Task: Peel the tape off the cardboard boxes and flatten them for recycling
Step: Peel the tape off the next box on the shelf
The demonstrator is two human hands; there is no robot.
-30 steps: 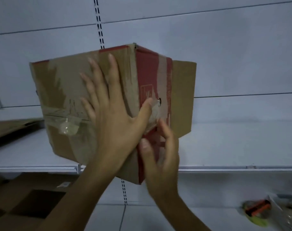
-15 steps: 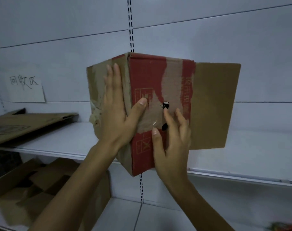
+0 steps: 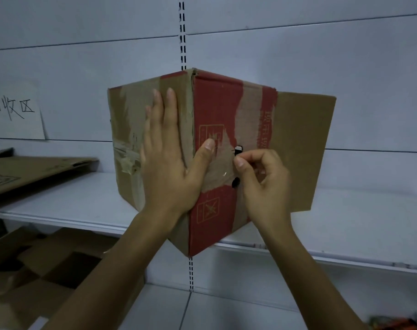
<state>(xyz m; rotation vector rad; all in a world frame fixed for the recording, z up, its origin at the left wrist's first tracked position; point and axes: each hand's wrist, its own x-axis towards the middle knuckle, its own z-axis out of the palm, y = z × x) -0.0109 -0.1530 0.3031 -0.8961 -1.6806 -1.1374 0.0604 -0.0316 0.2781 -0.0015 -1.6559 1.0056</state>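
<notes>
- One view to go on, the head cam, so all of this comes from there.
- Both hands were on the box (image 3: 217,103). It was up in front of the shelf (image 3: 83,198) with a corner edge turned toward me, so I could see two faces and follow the tape round the corner. Its bottom corner hung below the shelf's front lip, and I can't say what else it leaned on.
- My left hand (image 3: 169,167) lay flat on the brown face, fingers straight and pointing up, with the thumb hooked round the corner onto the red face. It gripped nothing, it just pressed, I reckon to stop the box twisting when I pulled.
- My right hand (image 3: 264,184) was curled, thumb and forefinger pinched together on the edge of the clear tape (image 3: 223,163), right by a small dark hole (image 3: 238,148) in the red face. How much tape I actually had, can't tell, because the fingertips hid it.
- The left thumb sat just beside that strip, probably to pin the cardboard down. Pale torn streaks on the red showed how easily the print lifts.
- A crumpled wad of tape (image 3: 126,160) clung to the brown face left of my left hand, not yet off.
- One flap (image 3: 302,151) stood open to the right, so the box was nowhere near flat.
- Flattened cardboard (image 3: 36,170) lay on the shelf to the left, below a handwritten sign (image 3: 14,110). More opened boxes (image 3: 36,270) sat underneath.
</notes>
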